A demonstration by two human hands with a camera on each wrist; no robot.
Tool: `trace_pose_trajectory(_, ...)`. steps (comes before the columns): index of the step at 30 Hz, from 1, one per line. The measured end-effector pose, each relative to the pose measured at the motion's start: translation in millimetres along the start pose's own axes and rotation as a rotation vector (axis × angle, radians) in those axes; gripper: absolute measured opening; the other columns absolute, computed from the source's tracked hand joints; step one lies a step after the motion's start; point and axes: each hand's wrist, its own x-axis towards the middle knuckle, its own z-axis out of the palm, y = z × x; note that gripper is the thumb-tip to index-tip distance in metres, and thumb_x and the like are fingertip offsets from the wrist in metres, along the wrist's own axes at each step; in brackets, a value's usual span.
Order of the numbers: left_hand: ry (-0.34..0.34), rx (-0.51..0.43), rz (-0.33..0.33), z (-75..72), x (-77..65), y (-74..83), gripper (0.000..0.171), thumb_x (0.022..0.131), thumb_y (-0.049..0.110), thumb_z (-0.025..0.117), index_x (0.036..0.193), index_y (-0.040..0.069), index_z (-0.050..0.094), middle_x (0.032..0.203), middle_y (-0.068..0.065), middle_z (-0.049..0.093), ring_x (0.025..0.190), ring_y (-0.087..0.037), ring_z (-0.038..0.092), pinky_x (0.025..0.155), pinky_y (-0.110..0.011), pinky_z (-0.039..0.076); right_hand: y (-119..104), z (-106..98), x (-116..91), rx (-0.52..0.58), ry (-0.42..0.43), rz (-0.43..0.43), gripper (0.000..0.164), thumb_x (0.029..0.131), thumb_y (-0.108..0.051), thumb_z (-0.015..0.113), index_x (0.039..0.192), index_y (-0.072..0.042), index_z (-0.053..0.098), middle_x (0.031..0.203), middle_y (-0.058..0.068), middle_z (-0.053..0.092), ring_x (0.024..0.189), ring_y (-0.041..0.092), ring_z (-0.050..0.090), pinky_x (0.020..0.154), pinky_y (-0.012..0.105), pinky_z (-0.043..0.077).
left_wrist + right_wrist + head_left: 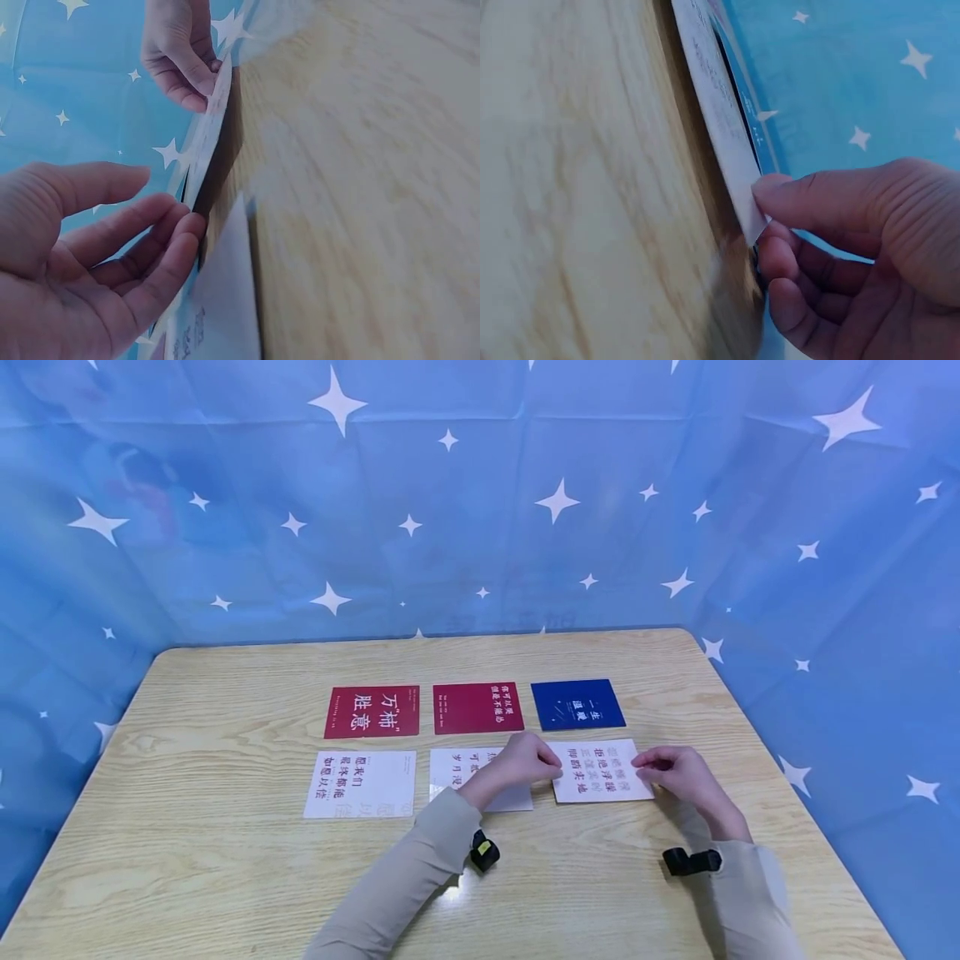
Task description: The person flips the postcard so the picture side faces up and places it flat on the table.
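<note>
A white card [603, 781] with printed characters is at the right of the nearer row. My right hand [678, 770] pinches its right edge; in the right wrist view the thumb [780, 196] lies on the printed face, with fingers under the corner. At the card's left edge is my left hand [527, 758]. In the left wrist view its fingertips [191, 223] touch the edge while the thumb stands away from the card. The card's edge is raised over the table, with shadow below. Beneath my left wrist lies another white card [516, 799], partly hidden.
A third white card [360, 785] lies at the left of the nearer row. Behind are two red cards, one left [372, 712] and one middle [477, 708], and a blue card [577, 704] at right. A starred blue cloth [480, 527] hangs behind the wooden table [187, 860].
</note>
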Motion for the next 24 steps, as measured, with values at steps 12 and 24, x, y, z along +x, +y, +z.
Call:
trace_pose_trajectory(12, -0.013, 0.056, -0.057, 0.2, 3.1, 11.1, 0.011, 0.081, 0.012, 0.072, 0.081, 0.002, 0.075, 0.066, -0.001, 0.065, 0.056, -0.007, 0.044, 0.050, -0.017, 0.035, -11, 4, 7, -0.098, -0.047, 0.085, 0.009, 0.082, 0.003, 0.064, 0.090, 0.005, 0.066, 0.078, 0.007, 0.061, 0.071, 0.018, 0.051, 0.056, 0.022, 0.042)
trace_pose_trajectory(24, -0.009, 0.060, -0.054, 2.0, 2.6, 8.3, 0.015, 0.084, 0.017, 0.070, 0.084, 0.003, 0.076, 0.067, -0.003, 0.065, 0.056, -0.007, 0.043, 0.051, -0.017, 0.034, -13, 7, 5, -0.140, -0.035, 0.050, 0.006, 0.080, 0.003, 0.065, 0.085, 0.002, 0.064, 0.074, 0.004, 0.055, 0.070, 0.017, 0.047, 0.057, 0.022, 0.038)
